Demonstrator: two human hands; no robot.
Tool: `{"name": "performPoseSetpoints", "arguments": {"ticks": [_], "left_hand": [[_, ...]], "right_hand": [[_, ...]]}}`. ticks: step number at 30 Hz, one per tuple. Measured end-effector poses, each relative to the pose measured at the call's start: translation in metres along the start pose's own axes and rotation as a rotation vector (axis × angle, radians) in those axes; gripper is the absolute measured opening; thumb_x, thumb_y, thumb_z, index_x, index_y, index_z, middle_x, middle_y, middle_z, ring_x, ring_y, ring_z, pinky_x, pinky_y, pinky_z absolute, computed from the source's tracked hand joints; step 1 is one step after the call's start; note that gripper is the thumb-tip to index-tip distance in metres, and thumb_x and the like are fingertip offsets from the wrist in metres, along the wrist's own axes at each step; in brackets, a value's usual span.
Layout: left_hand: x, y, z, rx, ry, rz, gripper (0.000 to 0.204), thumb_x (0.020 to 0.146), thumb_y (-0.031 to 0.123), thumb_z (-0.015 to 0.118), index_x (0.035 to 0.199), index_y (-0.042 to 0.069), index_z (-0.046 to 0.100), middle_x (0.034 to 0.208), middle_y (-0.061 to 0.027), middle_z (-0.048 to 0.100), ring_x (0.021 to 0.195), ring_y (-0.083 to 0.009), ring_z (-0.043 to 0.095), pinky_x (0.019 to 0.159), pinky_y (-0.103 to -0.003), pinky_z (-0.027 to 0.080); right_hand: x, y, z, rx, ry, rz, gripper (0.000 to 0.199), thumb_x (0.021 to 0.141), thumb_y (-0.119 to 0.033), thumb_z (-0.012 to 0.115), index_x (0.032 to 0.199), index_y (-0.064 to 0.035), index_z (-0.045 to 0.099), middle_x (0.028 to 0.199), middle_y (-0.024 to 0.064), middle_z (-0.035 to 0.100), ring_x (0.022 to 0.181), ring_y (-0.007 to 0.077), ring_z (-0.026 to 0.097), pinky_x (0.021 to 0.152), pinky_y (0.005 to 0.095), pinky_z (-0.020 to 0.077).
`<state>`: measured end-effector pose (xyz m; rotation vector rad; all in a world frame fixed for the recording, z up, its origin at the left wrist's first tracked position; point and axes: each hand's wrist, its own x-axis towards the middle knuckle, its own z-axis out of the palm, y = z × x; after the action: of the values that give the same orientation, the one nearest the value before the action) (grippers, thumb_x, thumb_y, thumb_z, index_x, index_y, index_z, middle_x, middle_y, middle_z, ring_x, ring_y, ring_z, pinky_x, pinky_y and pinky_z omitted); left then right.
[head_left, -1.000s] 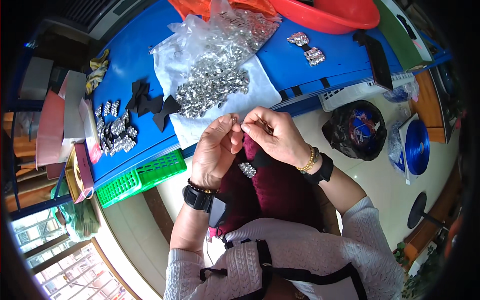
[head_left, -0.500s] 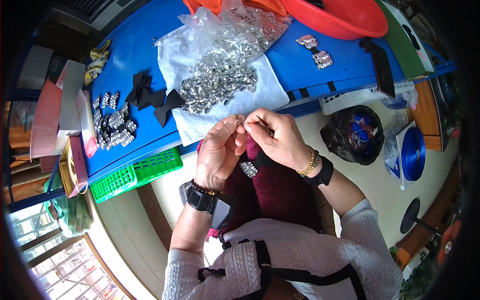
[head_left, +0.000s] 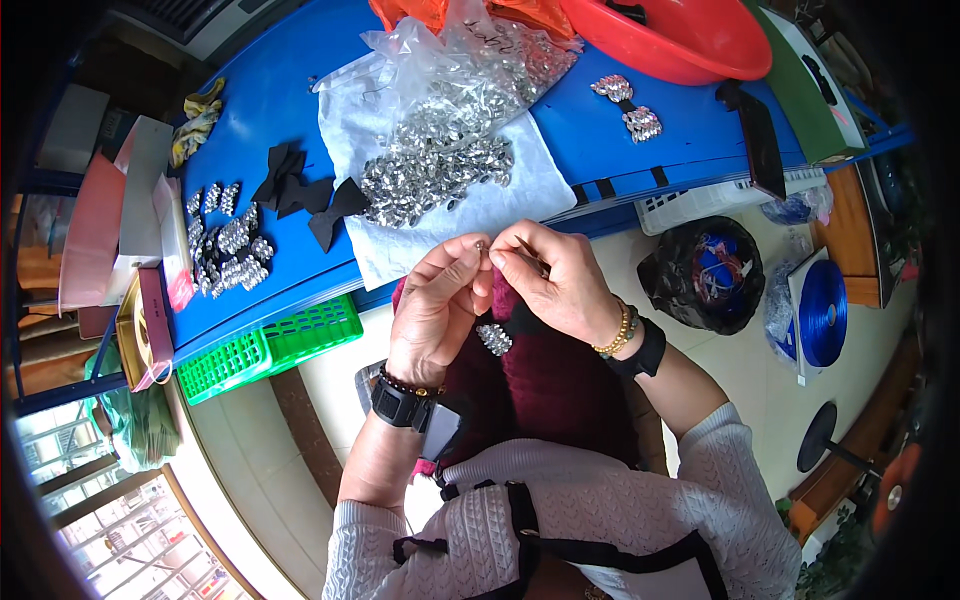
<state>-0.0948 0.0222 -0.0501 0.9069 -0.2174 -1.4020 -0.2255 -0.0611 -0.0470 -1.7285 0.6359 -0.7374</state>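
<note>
Over my lap, the thumb and forefinger of my left hand (head_left: 432, 300) pinch a small silvery stone (head_left: 481, 246). My right hand (head_left: 565, 275) is closed, its fingertips right beside the stone. What they pinch is too small to make out, and a thin dark sliver shows by its curled fingers. Below the hands a stone-covered piece (head_left: 494, 339) rests on the dark red fabric (head_left: 510, 400) over my lap. Just beyond them a heap of clear faceted stones (head_left: 430, 180) lies on a white cloth (head_left: 541, 190). Black fabric bows (head_left: 290, 185) lie to its left.
A plastic bag of stones (head_left: 405, 50) and a red basin (head_left: 680, 50) stand at the back of the blue table (head_left: 300, 255). Several stone-covered pieces (head_left: 240, 240) lie left, a jewelled bow (head_left: 628, 107) right. Below are a green basket (head_left: 275, 345) and a black-lined bin (head_left: 690, 300).
Both hands stay together with almost no movement. The stone shows slightly more between the left fingertips, and the right fingertips have shifted a little to the right. The whole view has shifted slightly.
</note>
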Motion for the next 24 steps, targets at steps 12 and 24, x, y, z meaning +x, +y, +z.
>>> {"name": "performPoseSetpoints", "arguments": {"ticks": [12,24], "left_hand": [[-0.001,-0.003,-0.005,0.006,-0.03,0.02,0.027,0.093,0.019,0.045,0.103,-0.003,0.056,0.08,-0.004,0.059,0.06,-0.0096,0.05,0.05,-0.022,0.039],[-0.002,-0.005,-0.002,0.09,0.047,0.031,0.028,0.093,0.021,0.046,0.101,-0.003,0.058,0.075,-0.0024,0.059,0.056,-0.0095,0.049,0.047,-0.022,0.038]], "right_hand": [[-0.001,0.001,0.004,0.045,-0.01,-0.036,0.006,0.086,-0.007,0.058,0.083,-0.0019,0.056,0.065,0.0004,0.057,0.055,0.0013,0.044,0.049,0.02,0.0367],[-0.002,0.006,0.007,0.023,0.018,-0.051,0.009,0.086,-0.009,0.059,0.082,-0.0016,0.054,0.065,0.0013,0.058,0.056,0.0021,0.046,0.05,0.0202,0.0379]]}}
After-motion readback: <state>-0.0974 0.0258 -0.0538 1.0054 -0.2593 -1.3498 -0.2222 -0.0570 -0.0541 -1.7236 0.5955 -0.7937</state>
